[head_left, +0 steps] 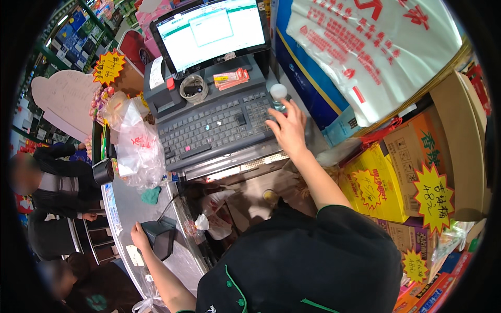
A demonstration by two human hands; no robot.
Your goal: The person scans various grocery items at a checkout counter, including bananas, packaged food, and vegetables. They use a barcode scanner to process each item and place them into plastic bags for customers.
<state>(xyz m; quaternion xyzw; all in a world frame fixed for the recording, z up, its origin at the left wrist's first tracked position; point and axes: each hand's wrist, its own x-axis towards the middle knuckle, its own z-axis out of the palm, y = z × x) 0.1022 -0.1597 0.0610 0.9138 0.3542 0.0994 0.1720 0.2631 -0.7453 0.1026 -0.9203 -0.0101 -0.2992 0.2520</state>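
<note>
My right hand is over the number pad at the right end of the black keyboard, with its fingers spread apart. Close beside those fingers stands a small clear bottle with a white cap. On the metal counter to the left, my left hand is closed at the left edge of a black box-like device with a cord. Its fingertips are partly hidden. Behind the keyboard, a lit monitor shows a window with a green bar.
A clear plastic bag and a green cloth lie left of the keyboard. White printed bags and cartons crowd the right. Several people are beyond the counter. A round holder stands below the monitor.
</note>
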